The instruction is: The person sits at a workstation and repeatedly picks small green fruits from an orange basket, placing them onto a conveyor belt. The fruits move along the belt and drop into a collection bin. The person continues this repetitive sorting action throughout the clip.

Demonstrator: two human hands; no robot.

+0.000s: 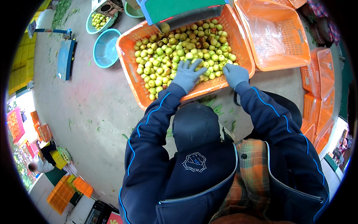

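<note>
Gloved in grey, my left hand (187, 76) lies with fingers spread on a heap of small round green-yellow fruits (160, 65), some browned. The heap is in an orange plastic crate (129, 67) with a clear plastic liner. My right hand (236, 74), in a matching glove, is at the crate's near right side beside the fruits. Its fingers are curled together, and whatever they may hold is hidden. Above the far side of the crate hangs the end of a green conveyor belt (179, 9), with one fruit (164, 27) at its lip.
An orange crate lined with plastic (272, 37) stands to the right, with stacked orange crates (317, 74) beyond it. Left are a blue basin (106, 48), a basin of fruits (99, 21) and a blue stand (65, 59). A person (43, 164) is far left.
</note>
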